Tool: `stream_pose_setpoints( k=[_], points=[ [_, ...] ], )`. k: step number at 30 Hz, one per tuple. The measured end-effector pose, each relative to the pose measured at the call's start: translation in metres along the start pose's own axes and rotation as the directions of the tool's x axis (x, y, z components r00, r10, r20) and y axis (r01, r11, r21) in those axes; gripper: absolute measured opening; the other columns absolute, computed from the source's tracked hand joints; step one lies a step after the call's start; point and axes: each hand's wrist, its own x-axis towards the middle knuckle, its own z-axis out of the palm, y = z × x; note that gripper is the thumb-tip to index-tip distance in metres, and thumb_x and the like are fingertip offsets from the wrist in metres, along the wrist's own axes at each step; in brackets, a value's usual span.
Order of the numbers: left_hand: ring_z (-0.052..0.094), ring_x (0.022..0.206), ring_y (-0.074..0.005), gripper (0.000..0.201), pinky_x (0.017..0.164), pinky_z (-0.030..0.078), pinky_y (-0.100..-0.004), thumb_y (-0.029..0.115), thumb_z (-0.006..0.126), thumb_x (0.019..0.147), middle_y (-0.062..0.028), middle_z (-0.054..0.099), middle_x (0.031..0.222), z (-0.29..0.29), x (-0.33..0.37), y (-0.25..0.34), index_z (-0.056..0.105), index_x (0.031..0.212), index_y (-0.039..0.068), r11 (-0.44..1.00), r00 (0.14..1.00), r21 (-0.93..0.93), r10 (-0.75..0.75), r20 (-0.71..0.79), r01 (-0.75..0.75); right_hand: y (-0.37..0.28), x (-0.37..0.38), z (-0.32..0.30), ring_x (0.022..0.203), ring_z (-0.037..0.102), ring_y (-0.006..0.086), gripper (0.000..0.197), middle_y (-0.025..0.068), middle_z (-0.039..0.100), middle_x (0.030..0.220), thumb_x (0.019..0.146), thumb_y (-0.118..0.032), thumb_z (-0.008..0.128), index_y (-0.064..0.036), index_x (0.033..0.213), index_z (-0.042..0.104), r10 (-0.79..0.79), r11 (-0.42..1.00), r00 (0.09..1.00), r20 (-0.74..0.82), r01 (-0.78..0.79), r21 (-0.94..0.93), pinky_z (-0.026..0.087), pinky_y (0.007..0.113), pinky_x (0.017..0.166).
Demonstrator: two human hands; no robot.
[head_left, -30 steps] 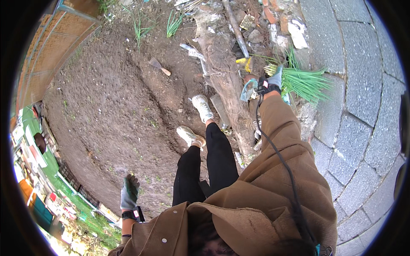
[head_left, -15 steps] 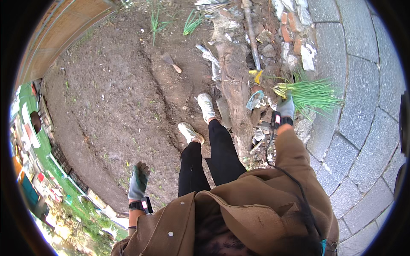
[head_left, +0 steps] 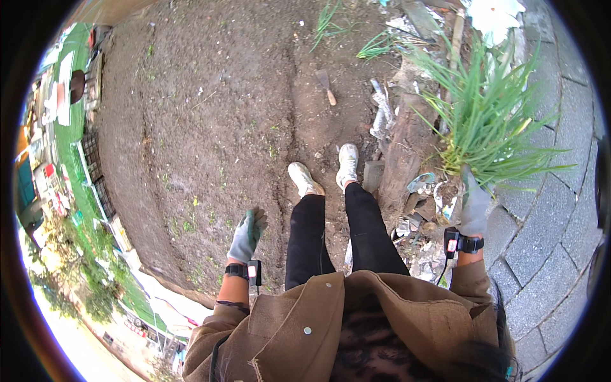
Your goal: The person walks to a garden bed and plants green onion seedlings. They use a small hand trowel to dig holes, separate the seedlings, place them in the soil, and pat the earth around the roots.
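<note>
My right hand [head_left: 474, 202], in a grey-white glove, is closed around the lower end of a bunch of green scallions [head_left: 493, 114]. Their long thin leaves fan up and outward over the rubble and the paving edge. My left hand [head_left: 248, 234], in a similar glove, hangs over the soil beside my left leg. Its fingers are stretched out, holding nothing. A small trowel [head_left: 326, 88] with a wooden handle lies on the dirt ahead of my feet, out of reach of both hands.
Bare brown soil [head_left: 191, 121] stretches ahead and left. Green plants [head_left: 377, 46] grow at the far side. Alongside my right leg lie a log [head_left: 402, 149] and rubble. Grey paving slabs [head_left: 576, 140] run along the right. A pole [head_left: 457, 38] lies beyond the log.
My right hand has raised the scallions, whose leaves now point more upward and spread wider. My left hand stays free. The view has shifted left.
</note>
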Motion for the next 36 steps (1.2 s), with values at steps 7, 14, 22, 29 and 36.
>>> stream_pose_setpoints(
  k=[7, 14, 22, 29, 36],
  points=[
    [0.060, 0.119, -0.0244, 0.053, 0.104, 0.047, -0.0371, 0.037, 0.053, 0.104, -0.0130, 0.058, 0.135, -0.034, 0.028, -0.012, 0.046, 0.143, 0.001, 0.999, 0.996, 0.038, 0.009, -0.090, -0.005, 0.039, 0.011, 0.152, 0.102, 0.065, 0.0169, 0.035, 0.0072, 0.069, 0.116, 0.088, -0.004, 0.073, 0.0024, 0.121, 0.063, 0.053, 0.997, 0.936, 0.349, -0.069, 0.034, 0.051, 0.033, 0.094],
    [0.057, 0.125, -0.0269, 0.054, 0.108, 0.045, -0.0387, 0.034, 0.054, 0.104, -0.0164, 0.055, 0.140, -0.061, 0.059, -0.049, 0.044, 0.145, -0.001, 1.000, 0.989, -0.020, 0.004, -0.148, -0.007, 0.145, 0.017, 0.306, 0.101, 0.065, 0.0154, 0.040, 0.0058, 0.070, 0.115, 0.086, -0.006, 0.077, 0.0017, 0.123, 0.064, 0.195, 0.964, 0.862, 0.468, -0.255, 0.068, 0.051, 0.030, 0.092],
    [0.056, 0.126, -0.0284, 0.057, 0.110, 0.044, -0.0405, 0.036, 0.055, 0.103, -0.0166, 0.054, 0.140, 0.001, 0.072, -0.090, 0.044, 0.144, -0.002, 0.988, 0.974, -0.152, -0.026, -0.224, -0.009, 0.259, 0.017, 0.402, 0.084, 0.066, 0.0168, 0.024, 0.0026, 0.074, 0.094, 0.088, -0.021, 0.074, -0.0054, 0.107, 0.072, 0.228, 0.974, 0.868, 0.441, -0.205, -0.101, 0.051, 0.033, 0.076],
    [0.043, 0.140, -0.0283, 0.057, 0.119, 0.032, -0.0433, 0.038, 0.041, 0.108, -0.0163, 0.041, 0.153, 0.055, 0.114, -0.110, 0.035, 0.150, 0.000, 0.976, 1.000, -0.216, 0.018, -0.005, -0.018, 0.294, 0.001, 0.417, 0.091, 0.067, 0.0341, 0.034, 0.0187, 0.071, 0.096, 0.086, -0.032, 0.070, -0.0044, 0.106, 0.068, 0.395, 0.917, 0.788, 0.472, -0.302, -0.262, 0.050, 0.045, 0.080],
    [0.046, 0.136, -0.0282, 0.059, 0.116, 0.037, -0.0395, 0.038, 0.046, 0.107, -0.0199, 0.043, 0.149, 0.036, 0.170, -0.141, 0.034, 0.150, -0.001, 0.979, 0.999, -0.202, -0.030, -0.039, 0.021, 0.342, -0.002, 0.452, 0.098, 0.070, 0.0360, 0.030, 0.0171, 0.074, 0.101, 0.079, -0.016, 0.075, -0.0069, 0.107, 0.071, 0.398, 0.885, 0.869, 0.295, -0.278, -0.374, 0.054, 0.044, 0.086]
  ],
)
